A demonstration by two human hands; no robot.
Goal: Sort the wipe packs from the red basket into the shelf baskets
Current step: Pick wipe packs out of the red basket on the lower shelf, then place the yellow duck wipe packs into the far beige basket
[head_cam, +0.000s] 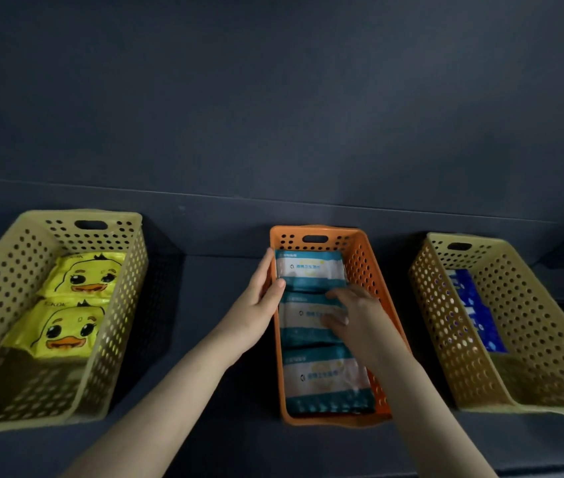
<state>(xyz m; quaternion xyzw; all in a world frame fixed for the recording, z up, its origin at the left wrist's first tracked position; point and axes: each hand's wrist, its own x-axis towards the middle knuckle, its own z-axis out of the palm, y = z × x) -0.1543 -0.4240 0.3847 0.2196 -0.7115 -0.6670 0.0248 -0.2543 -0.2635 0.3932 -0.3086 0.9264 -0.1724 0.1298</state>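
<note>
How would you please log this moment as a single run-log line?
left hand grips orange basket left rim | right hand rests on middle teal pack | basket holds three teal wipe packs

Three baskets (118, 305) (366, 267) (532, 322), two duck packs (90, 274) (59, 329), three teal packs (309, 267) (299, 317) (325, 377) (blue (473, 312) unclear)

Dark grey shelf surface (211, 270); behind it a plain dark back wall (273, 98)

The head camera looks forward and down, close above the orange basket (365, 267).
</note>
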